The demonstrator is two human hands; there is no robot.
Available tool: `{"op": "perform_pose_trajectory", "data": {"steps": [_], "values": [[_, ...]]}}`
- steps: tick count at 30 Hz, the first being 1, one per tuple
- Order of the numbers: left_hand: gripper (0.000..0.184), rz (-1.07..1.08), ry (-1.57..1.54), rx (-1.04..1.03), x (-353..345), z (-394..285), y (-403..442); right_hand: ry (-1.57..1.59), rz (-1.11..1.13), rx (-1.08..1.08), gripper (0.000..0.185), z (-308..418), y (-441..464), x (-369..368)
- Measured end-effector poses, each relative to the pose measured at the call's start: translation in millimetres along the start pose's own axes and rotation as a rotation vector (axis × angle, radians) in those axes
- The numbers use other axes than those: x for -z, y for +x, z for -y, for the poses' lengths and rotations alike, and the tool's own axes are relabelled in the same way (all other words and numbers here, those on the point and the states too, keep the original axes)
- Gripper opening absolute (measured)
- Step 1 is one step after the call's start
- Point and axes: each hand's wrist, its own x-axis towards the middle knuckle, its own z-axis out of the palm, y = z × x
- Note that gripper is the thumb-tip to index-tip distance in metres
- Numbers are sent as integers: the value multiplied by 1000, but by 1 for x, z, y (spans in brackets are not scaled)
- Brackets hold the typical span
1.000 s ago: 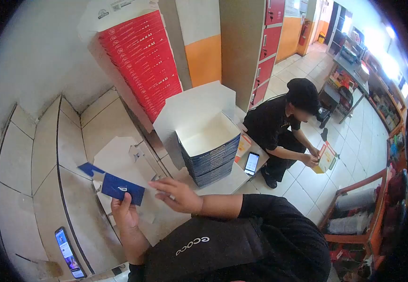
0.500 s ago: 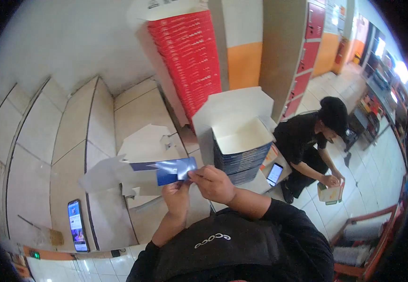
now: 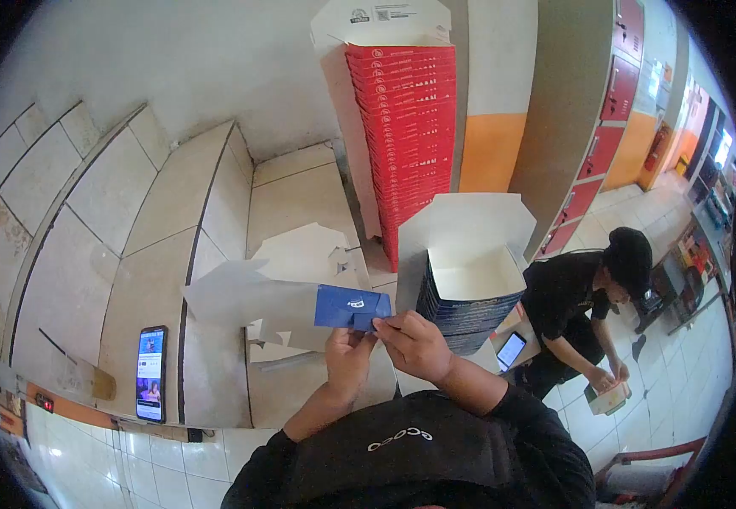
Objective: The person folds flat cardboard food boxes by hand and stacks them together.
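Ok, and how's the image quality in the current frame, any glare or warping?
Head view: strong fisheye bowing, black corners; glare washes out the bright opening at far right; floor tiles gleam lower left; blue carton fairly clear, small print on the red stack unreadable.

Worn by us: one black top (image 3: 554, 475), with left sleeve (image 3: 273, 451) and right sleeve (image 3: 531, 422) ending near the elbows; one dark front panel (image 3: 402, 424), marked with white rounded lettering (image 3: 400, 440). Our left hand (image 3: 348, 360) and right hand (image 3: 416, 346): bare.
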Motion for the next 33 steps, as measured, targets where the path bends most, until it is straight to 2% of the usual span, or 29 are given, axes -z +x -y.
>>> {"op": "perform_pose_trajectory", "data": {"steps": [2,5,8,11,15,16,19,22,24,27,28,30,31,33], "values": [[24,78,-97,-31,7,-7,-1,86,42,0,29,2,8,10],[20,128,-58,180,15,-40,-5,307,169,2,26,0,20,28],[18,220,146,366,26,-60,-11,358,125,-114,27,-1,35,37],[17,426,220,539,28,-78,-20,334,171,-378,27,11,62,55],[19,725,181,621,41,-77,-24,238,263,-249,27,11,73,49],[20,763,75,623,45,-68,-26,258,292,-264,25,12,72,49],[22,824,17,677,52,-60,-30,192,518,-373,21,18,77,55],[31,823,-179,640,52,-35,-39,301,469,-115,20,15,69,51],[35,829,-302,656,47,-53,-36,301,571,17,20,16,69,52],[31,814,-312,694,45,-44,-37,337,723,263,19,17,68,54],[38,825,-186,694,47,-39,-37,354,773,355,18,16,67,55],[53,840,68,692,50,-30,-38,402,919,317,19,18,61,57],[48,868,55,656,49,-29,-37,425,991,296,20,17,60,58],[44,926,30,588,47,-30,-34,380,913,360,18,6,57,57]]}}
